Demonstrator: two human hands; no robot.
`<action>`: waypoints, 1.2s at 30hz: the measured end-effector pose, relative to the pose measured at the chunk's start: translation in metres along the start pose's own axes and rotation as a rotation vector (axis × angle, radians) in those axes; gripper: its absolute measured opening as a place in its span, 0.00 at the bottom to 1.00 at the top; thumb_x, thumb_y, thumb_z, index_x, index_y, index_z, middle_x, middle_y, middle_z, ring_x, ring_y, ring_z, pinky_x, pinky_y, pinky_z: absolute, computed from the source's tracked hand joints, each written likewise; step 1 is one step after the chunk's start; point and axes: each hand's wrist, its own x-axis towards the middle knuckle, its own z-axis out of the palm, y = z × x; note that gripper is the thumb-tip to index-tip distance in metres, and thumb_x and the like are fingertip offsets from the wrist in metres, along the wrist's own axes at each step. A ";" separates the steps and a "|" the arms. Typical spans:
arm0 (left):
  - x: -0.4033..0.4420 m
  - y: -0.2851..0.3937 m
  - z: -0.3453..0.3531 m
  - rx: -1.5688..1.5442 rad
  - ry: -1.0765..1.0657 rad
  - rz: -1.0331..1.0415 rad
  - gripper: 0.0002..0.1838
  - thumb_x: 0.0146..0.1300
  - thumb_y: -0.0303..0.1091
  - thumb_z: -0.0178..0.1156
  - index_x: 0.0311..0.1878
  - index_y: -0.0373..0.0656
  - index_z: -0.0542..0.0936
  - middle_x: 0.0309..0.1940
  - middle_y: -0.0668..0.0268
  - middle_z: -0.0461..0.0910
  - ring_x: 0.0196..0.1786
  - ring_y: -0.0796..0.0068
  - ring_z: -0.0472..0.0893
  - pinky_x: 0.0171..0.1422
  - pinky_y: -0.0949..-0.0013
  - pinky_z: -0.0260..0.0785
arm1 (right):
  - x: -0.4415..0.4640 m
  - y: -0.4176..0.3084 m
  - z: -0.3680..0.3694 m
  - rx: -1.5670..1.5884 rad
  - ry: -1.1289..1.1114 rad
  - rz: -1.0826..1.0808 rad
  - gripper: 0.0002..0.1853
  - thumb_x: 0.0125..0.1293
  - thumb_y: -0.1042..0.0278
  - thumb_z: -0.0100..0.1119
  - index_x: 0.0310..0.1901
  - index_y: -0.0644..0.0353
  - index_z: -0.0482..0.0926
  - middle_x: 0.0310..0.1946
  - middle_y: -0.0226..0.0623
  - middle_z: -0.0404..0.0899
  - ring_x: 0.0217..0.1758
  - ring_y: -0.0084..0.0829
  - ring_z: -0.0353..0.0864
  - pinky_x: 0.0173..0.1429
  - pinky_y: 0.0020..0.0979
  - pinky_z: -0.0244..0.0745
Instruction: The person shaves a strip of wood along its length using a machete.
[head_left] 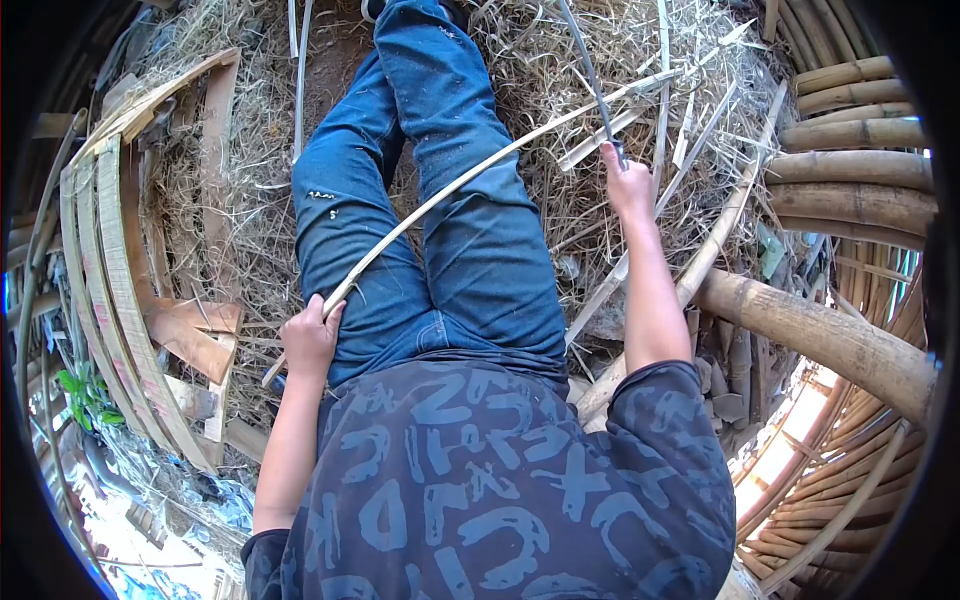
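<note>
My left hand (311, 342) is closed around a long, pale bamboo strip (455, 184) near its lower end. The strip runs in a gentle curve across my thighs, and its far end lies over the shavings at upper right. My right hand (628, 184) is wrapped round the dark handle of a long, thin knife (592, 75). The grey blade points away from me, and its tip is cut off by the frame's top edge. Where blade and strip cross in the picture, I cannot tell whether they touch. My legs in blue jeans (495, 255) stretch out beneath the strip.
Bamboo shavings (540, 60) cover the ground around my legs. A wooden slatted crate (125, 290) stands at left. On the right, a thick bamboo pole (820, 335) juts in below stacked bamboo poles (850, 170). Loose split strips (730, 215) lie beside my right arm.
</note>
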 end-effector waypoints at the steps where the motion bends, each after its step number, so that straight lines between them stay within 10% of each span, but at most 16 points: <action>1: 0.000 0.000 0.001 0.000 0.002 0.007 0.22 0.67 0.52 0.58 0.30 0.43 0.71 0.17 0.53 0.76 0.23 0.46 0.78 0.25 0.50 0.68 | -0.008 -0.013 0.000 0.014 -0.036 -0.018 0.44 0.60 0.19 0.44 0.21 0.62 0.81 0.20 0.49 0.80 0.31 0.49 0.84 0.37 0.46 0.74; 6: 0.001 0.004 -0.001 0.009 -0.006 -0.001 0.22 0.67 0.53 0.58 0.30 0.42 0.70 0.17 0.53 0.75 0.23 0.46 0.78 0.25 0.50 0.68 | -0.039 -0.033 0.025 -0.016 -0.050 -0.274 0.45 0.58 0.16 0.43 0.20 0.61 0.80 0.20 0.45 0.81 0.28 0.47 0.84 0.33 0.44 0.75; 15: 0.002 0.006 -0.003 0.029 -0.046 -0.044 0.22 0.66 0.53 0.59 0.30 0.43 0.71 0.17 0.52 0.76 0.24 0.45 0.78 0.26 0.48 0.67 | 0.040 0.024 -0.018 -0.012 -0.019 0.081 0.45 0.61 0.19 0.42 0.19 0.62 0.80 0.21 0.47 0.82 0.29 0.45 0.84 0.36 0.45 0.74; 36: 0.003 0.003 -0.001 -0.004 -0.041 -0.046 0.23 0.67 0.55 0.57 0.31 0.42 0.72 0.18 0.51 0.77 0.25 0.44 0.79 0.28 0.48 0.69 | 0.000 0.021 -0.013 -0.201 0.086 -0.141 0.41 0.60 0.20 0.46 0.24 0.58 0.82 0.22 0.45 0.83 0.31 0.49 0.85 0.34 0.44 0.77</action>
